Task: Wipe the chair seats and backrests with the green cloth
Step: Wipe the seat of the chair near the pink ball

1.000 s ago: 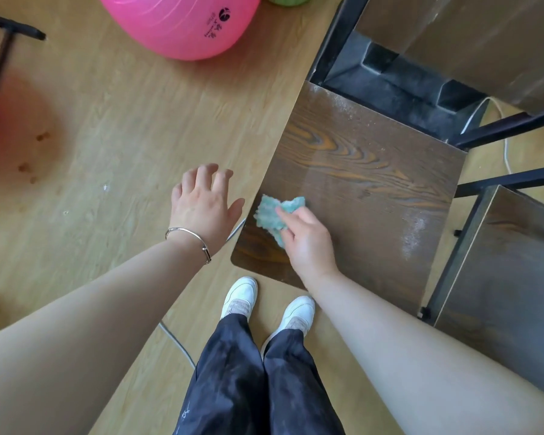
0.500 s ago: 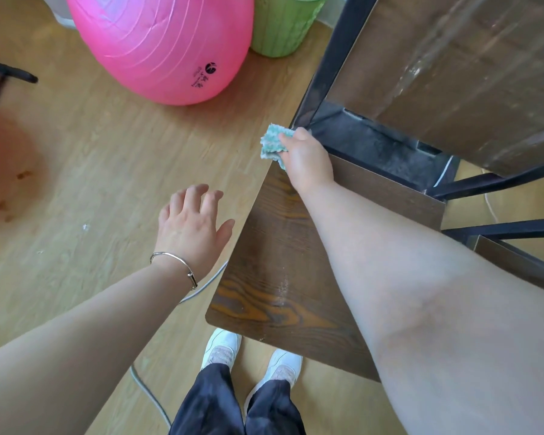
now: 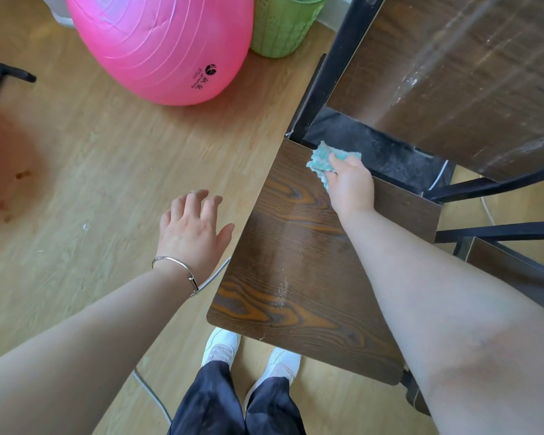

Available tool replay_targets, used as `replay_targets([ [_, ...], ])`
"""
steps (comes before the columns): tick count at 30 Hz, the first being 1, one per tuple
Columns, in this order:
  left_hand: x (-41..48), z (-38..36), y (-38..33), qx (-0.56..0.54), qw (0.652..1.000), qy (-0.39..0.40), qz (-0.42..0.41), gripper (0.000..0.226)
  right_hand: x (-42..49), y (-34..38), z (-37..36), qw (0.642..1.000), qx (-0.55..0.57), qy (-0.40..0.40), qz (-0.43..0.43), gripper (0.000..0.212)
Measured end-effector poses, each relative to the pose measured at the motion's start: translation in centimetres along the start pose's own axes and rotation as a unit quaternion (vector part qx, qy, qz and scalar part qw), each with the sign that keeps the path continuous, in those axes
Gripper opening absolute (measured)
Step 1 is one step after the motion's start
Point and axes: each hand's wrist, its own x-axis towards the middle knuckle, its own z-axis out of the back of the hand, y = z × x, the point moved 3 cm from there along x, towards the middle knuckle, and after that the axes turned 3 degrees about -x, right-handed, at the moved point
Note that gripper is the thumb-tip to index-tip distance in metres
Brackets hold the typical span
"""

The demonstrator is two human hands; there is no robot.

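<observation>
Pale wood floor (image 3: 91,167) at left; pink ball (image 3: 161,42) and green basket (image 3: 280,29) along the top. Dark chair seat (image 3: 296,262) at centre, backrest (image 3: 453,73) upper right. At the seat's upper corner, crumpled green cloth (image 3: 319,160) stretched along the back edge, clutched in right hand (image 3: 354,186). Off the seat's left edge, left hand (image 3: 192,233) slack, empty.

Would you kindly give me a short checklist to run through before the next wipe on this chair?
1. Grip on the green cloth by the right hand: ok.
2. Cloth at the rear edge of the seat: ok.
3. The left hand off the seat, open above the floor: ok.
4. Dust off the seat: not ok, pale streak near the front.
5. Clean backrest: not ok, white smears.
6. Cloth's underside clean: cannot tell.
</observation>
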Motion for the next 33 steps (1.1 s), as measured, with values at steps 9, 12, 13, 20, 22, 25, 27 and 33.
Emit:
replay_targets([
  [9, -1.7, -1.1, -0.4, 0.013, 0.999, 0.034, -0.018, 0.052, -9.1, 2.0, -2.1, 0.995, 0.046, 0.062, 0.066, 0.043],
  [12, -2.4, -1.2, -0.7, 0.014, 0.999, 0.035, -0.030, 0.052, -13.2, 2.6, -3.2, 0.988, 0.071, 0.101, 0.092, 0.045],
  [13, -2.7, -1.2, -0.8, 0.015, 0.999, 0.034, -0.034, 0.052, -14.6, 2.8, -3.6, 0.985, 0.079, 0.111, 0.102, 0.046],
  [20, -4.8, -1.6, -0.7, 0.021, 0.998, 0.040, -0.049, 0.051, -23.9, 3.3, -5.9, 0.974, 0.068, 0.111, 0.188, 0.053],
  [22, -5.4, -1.8, -0.6, 0.026, 0.997, 0.042, -0.054, 0.051, -25.5, 3.1, -6.3, 0.970, 0.055, 0.106, 0.210, 0.058],
  [25, -6.2, -2.1, -0.7, 0.029, 0.997, 0.045, -0.059, 0.051, -27.3, 2.6, -6.8, 0.969, 0.043, 0.110, 0.216, 0.062],
  [27, -6.6, -2.2, -0.7, 0.029, 0.997, 0.045, -0.061, 0.051, -28.5, 2.4, -6.9, 0.966, 0.031, 0.114, 0.229, 0.055],
  [33, -7.2, -2.4, -1.1, 0.033, 0.996, 0.046, -0.063, 0.050, -28.9, 3.0, -5.1, 0.960, 0.096, 0.223, 0.143, 0.071],
])
